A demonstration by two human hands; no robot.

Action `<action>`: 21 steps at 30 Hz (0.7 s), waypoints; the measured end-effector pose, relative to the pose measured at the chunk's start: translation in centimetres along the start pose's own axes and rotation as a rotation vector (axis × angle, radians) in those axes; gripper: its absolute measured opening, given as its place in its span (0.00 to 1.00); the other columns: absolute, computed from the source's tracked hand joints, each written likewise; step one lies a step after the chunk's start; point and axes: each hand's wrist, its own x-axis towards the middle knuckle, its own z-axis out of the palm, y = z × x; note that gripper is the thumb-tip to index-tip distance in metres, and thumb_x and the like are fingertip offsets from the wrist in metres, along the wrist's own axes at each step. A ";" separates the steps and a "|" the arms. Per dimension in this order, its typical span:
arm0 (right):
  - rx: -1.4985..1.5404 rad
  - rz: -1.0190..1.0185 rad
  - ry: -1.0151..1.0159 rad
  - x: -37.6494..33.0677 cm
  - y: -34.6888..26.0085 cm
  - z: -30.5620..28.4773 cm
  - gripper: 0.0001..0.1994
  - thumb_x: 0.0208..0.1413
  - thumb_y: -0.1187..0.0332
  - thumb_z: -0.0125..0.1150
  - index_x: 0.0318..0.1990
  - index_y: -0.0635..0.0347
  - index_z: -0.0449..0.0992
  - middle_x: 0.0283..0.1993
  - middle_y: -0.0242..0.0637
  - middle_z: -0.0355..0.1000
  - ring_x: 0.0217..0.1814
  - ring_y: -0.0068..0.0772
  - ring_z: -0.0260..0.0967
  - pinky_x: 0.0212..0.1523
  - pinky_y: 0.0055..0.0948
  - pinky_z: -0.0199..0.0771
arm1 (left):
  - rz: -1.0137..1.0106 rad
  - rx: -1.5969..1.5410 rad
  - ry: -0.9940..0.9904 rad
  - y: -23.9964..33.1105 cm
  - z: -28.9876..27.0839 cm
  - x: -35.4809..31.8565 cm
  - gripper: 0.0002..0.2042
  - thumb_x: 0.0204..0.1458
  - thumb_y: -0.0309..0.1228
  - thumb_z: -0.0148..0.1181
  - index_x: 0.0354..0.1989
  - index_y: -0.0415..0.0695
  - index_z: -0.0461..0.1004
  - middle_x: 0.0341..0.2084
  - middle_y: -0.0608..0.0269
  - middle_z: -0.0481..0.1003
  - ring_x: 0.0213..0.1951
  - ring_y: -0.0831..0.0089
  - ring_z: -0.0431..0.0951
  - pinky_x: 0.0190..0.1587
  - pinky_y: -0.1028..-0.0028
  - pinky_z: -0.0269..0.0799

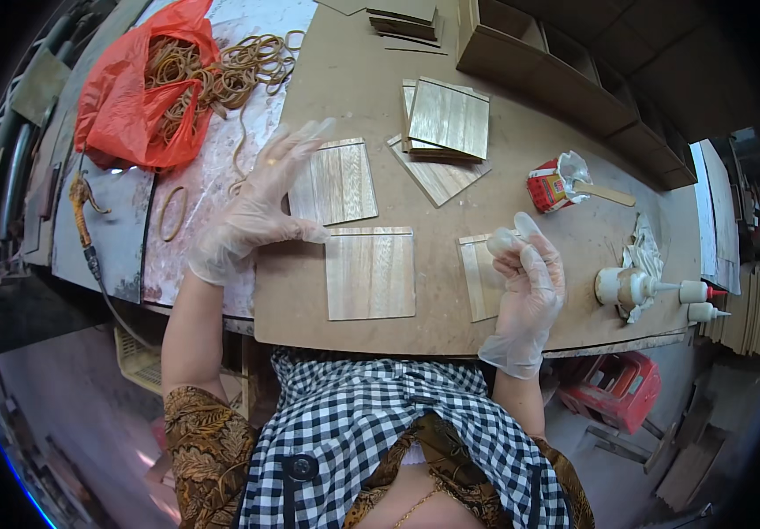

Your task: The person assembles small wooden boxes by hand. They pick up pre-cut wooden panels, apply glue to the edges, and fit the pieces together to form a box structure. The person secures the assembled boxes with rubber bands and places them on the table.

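Clear plastic gloves cover both hands. My left hand (252,207) is open, its fingers stretched over the edge of a square wooden panel (344,185) and its thumb tip at the corner of a nearer panel (371,278). A dark line runs along the far edge of each. My right hand (530,286) hovers over a third panel (479,295) and partly hides it. Its fingers are bent, with thumb and fingertips drawn together. Whether anything small is between them cannot be made out.
Beyond lie stacked panels (455,115) and a long compartmented wooden box (556,75). A red tub (556,183) with a flat stick, glue bottles (622,286) and a rag (644,251) stand right. At left, a red plastic bag (102,115) spills rubber bands (256,66).
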 end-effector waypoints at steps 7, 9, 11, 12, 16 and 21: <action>-0.081 -0.051 0.125 0.0 -0.9 -0.9 0.13 0.62 0.73 0.54 0.53 0.67 0.71 0.47 0.47 0.77 0.41 0.33 0.78 0.41 0.27 0.78 | -0.206 -0.686 0.461 -1.0 -0.7 -1.8 0.40 0.46 0.37 0.74 0.66 0.37 0.61 0.66 0.57 0.60 0.69 0.66 0.55 0.70 0.64 0.50; -0.102 -0.071 0.142 0.0 -0.9 -1.0 0.13 0.62 0.73 0.54 0.52 0.67 0.71 0.47 0.47 0.77 0.40 0.34 0.78 0.40 0.28 0.78 | -0.231 -0.760 0.615 -1.7 -1.4 -1.1 0.29 0.52 0.33 0.70 0.61 0.37 0.66 0.59 0.58 0.67 0.64 0.70 0.62 0.66 0.68 0.57; -0.138 -0.096 0.134 0.2 -0.7 -1.4 0.11 0.62 0.74 0.53 0.51 0.68 0.72 0.49 0.50 0.76 0.40 0.34 0.78 0.40 0.29 0.78 | -0.300 -0.763 0.725 -1.6 -2.8 0.3 0.20 0.57 0.29 0.65 0.56 0.36 0.71 0.52 0.60 0.74 0.57 0.72 0.70 0.62 0.72 0.63; -0.188 -0.151 0.137 0.1 -0.6 -1.3 0.11 0.62 0.75 0.52 0.50 0.68 0.72 0.50 0.51 0.76 0.40 0.35 0.78 0.40 0.30 0.78 | -0.336 -0.723 0.761 -1.8 -3.6 1.1 0.18 0.58 0.28 0.64 0.55 0.35 0.73 0.50 0.61 0.75 0.55 0.73 0.73 0.60 0.73 0.65; -0.368 -0.392 0.042 0.3 0.2 -1.6 0.10 0.61 0.79 0.50 0.49 0.70 0.72 0.53 0.57 0.74 0.43 0.37 0.78 0.43 0.33 0.79 | -0.178 -0.654 0.711 -4.1 -5.1 5.1 0.16 0.59 0.29 0.63 0.54 0.36 0.74 0.50 0.60 0.76 0.50 0.76 0.75 0.53 0.75 0.69; -0.528 -0.622 -0.170 2.6 -0.2 -1.9 0.10 0.61 0.83 0.50 0.48 0.69 0.72 0.52 0.59 0.75 0.45 0.42 0.79 0.48 0.37 0.80 | -0.230 -0.534 0.510 -6.8 -5.5 11.1 0.23 0.55 0.34 0.65 0.59 0.40 0.71 0.53 0.56 0.73 0.56 0.68 0.72 0.58 0.70 0.67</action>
